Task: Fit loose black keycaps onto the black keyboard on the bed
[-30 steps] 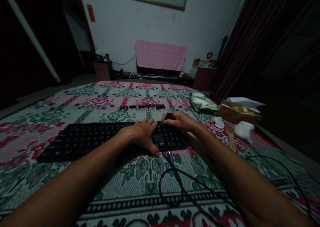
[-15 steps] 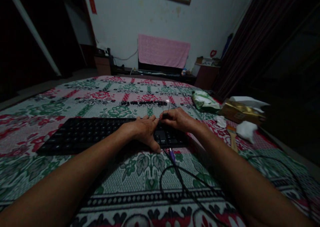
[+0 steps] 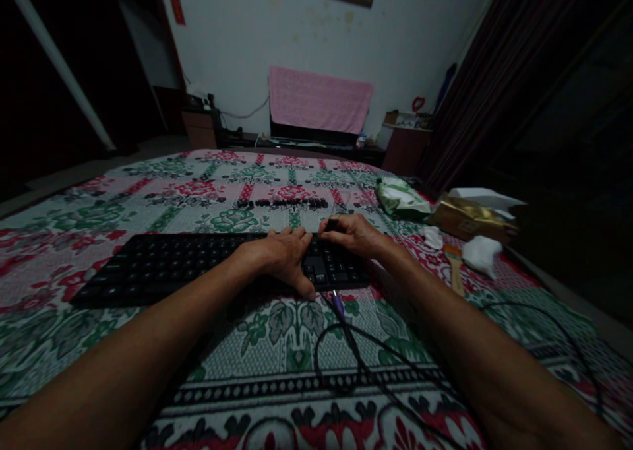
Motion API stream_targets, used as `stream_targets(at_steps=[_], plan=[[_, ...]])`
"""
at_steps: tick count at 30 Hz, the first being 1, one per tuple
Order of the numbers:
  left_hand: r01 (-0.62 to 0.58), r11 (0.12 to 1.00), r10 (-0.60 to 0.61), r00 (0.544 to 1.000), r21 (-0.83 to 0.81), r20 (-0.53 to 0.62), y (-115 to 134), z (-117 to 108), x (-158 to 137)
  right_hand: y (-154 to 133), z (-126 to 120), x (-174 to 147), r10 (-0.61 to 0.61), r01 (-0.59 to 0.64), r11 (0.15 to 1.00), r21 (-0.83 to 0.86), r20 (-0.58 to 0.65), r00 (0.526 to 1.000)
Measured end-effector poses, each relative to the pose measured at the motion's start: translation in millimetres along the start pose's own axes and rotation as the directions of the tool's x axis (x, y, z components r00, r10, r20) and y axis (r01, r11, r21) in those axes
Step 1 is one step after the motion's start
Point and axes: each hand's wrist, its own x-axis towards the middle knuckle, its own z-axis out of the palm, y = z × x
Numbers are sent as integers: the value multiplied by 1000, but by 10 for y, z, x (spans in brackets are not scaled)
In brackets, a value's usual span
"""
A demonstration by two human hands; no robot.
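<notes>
A black keyboard (image 3: pixel 168 265) lies on the patterned bed cover. My left hand (image 3: pixel 287 255) rests over its right part, fingers spread and thumb past the front edge. Close beside it, over the number-pad end, my right hand (image 3: pixel 357 236) is closed on a small black tool, seemingly a wire keycap puller (image 3: pixel 333 225), with thin wires pointing upward. Its fingertips are near the keys, but I cannot tell whether they touch one. Behind the keyboard lies a row of loose black keycaps (image 3: pixel 291 203).
A black cable (image 3: pixel 363 364) with a purple plug (image 3: pixel 337 303) curls in front. To the right lie a brush (image 3: pixel 455 272), crumpled white tissue (image 3: pixel 481 255), a green-white packet (image 3: pixel 403 199) and a gold box (image 3: pixel 469 218). A pink towel (image 3: pixel 320 99) hangs at the back.
My right hand has shifted slightly, and the black tool in it sits a little higher and further right. The left hand stays on the keyboard. The whole view has moved a little.
</notes>
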Motion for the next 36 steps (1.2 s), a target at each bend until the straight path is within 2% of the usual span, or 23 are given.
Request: stream_targets(at_steps=[6,9,14,18,25,30,33,36], plan=[[6,1000,-6,1000,6,3,16,-13,-1,-134,-23,38,-40,50,986,-162,63,997],[-4,1000,4,1000,1,-6,21,-20,-14,-109,-48,37,-11,17,996,-93,68,998],[-7,1000,7,1000,-2,-10,9,-14,-18,77,-62,6,32,-31,997,68,-16,999],[7,1000,-7,1000,3,4,16,-18,-23,96,-62,8,45,-44,995,92,-16,999],[-7,1000,7,1000,-9,6,22,-32,-29,-59,-32,17,115,-117,990,78,40,993],[13,1000,-12,1000,-9,17,25,-25,-22,-125,15,47,230,-231,973,-7,-46,972],[15,1000,-15,1000,-2,12,22,-17,-13,-116,40,79,284,-286,958,2,-102,953],[20,1000,-20,1000,4,11,17,-14,-11,-67,79,118,384,-370,923,104,-217,897]])
